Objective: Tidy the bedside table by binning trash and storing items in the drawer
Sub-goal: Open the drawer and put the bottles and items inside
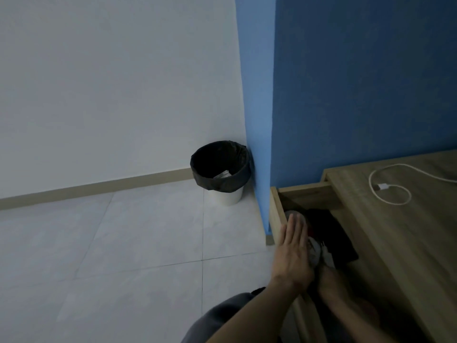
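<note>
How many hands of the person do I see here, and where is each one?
2. The left hand lies flat, fingers straight, over the front edge of the open drawer. The right hand reaches inside the drawer beside it; its fingers are hidden.

**Drawer Pulled Open at the Bedside Table**

The bedside table (395, 243) is finished in light wood grain. Its drawer (306, 190) is drawn out from the table's left side. A dark flat item (331, 233) and a pale round item (315, 248), partly hidden, are seen inside. A white cable (385, 191) is laid in a loose loop on the table's top, its plug inside the loop. A white bin (221, 172) with a black liner is stood on the floor well left of the table, with a pale scrap (222, 175) inside.
</note>
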The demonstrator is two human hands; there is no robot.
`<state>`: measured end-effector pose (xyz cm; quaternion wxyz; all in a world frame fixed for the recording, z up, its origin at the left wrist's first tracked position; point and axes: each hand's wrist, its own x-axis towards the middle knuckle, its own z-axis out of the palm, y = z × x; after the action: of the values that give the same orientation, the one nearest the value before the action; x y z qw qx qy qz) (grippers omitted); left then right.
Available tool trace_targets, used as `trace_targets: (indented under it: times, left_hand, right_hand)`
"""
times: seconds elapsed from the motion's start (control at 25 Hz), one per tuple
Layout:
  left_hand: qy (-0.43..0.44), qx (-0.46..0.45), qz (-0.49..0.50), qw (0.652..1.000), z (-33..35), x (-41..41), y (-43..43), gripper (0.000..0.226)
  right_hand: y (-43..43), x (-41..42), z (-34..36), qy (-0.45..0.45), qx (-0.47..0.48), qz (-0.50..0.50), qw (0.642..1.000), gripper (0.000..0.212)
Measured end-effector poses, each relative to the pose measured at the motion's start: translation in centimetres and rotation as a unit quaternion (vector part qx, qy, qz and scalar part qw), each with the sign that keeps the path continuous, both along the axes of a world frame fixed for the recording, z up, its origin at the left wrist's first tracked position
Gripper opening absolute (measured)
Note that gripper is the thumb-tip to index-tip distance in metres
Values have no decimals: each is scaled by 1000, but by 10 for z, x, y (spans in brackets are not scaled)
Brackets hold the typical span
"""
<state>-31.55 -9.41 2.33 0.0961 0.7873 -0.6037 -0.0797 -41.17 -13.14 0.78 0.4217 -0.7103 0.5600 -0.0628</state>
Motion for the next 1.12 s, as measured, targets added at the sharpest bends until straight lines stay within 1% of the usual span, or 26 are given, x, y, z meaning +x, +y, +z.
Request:
trace_targets:
  times: [0.08, 0.16, 0.2, 0.24, 0.28, 0.36, 0.44, 0.48, 0.52, 0.6, 0.64, 0.72, 0.76, 0.84, 0.88, 1.04, 1.12]
  left_hand:
    - [75, -29, 21, 997, 3, 0, 1, 80]
    - [171, -63, 79, 980, 5, 2, 2, 79]
    - [202, -77, 102, 971, 3, 5, 3, 81]
    - [217, -82, 111, 966, 2, 7, 2, 84]
    - [224, -80, 113, 965, -3, 7, -2, 85]
    - [228, -70, 124, 963, -10, 9, -6, 87]
    - [221, -76, 123, 964, -11, 8, -12, 89]
    - [222, -85, 125, 963, -10, 7, -15, 87]
    - [226, -90, 133, 961, -8, 4, -17, 84]
    - [234, -93, 147, 957, -3, -4, -23, 79]
    - [246, -93, 156, 952, 0, -7, -26, 76]
    - [247, -81, 163, 952, 2, -13, -31, 78]
    - [235, -70, 165, 955, 2, -13, -33, 82]
    - [228, -56, 164, 958, 3, -17, -37, 87]
    - [230, -50, 164, 958, 7, -21, -39, 88]
    - [246, -44, 174, 953, 18, -35, -47, 90]
    - [250, -41, 173, 952, 21, -40, -52, 92]
  right_hand:
    - [-6, 3, 1, 13, 31, -2, 999, 43]
    - [-13, 3, 21, 75, -25, 39, 996, 40]
    - [-18, 5, 33, 71, -83, 55, 993, 33]
    - [-24, 1, 48, 36, -135, 52, 989, 25]
    - [-30, -9, 65, -18, -180, 42, 983, 18]
    - [-45, -38, 86, -83, -255, 10, 963, 11]
    - [-61, -81, 92, -68, -334, -41, 939, 14]
    - [-68, -105, 91, -40, -343, -67, 936, 18]
    - [-74, -126, 87, -7, -331, -82, 940, 22]
    - [-83, -166, 73, 74, -285, -108, 949, 34]
    - [-86, -181, 64, 111, -272, -118, 949, 41]
    - [-91, -203, 52, 167, -272, -117, 940, 50]
    - [-93, -209, 48, 182, -284, -111, 935, 59]
    - [-96, -213, 46, 196, -299, -102, 928, 76]
    - [-98, -215, 45, 197, -299, -99, 928, 80]
    - [-100, -215, 42, 187, -302, -109, 929, 81]
    - [-100, -216, 39, 177, -302, -106, 931, 90]
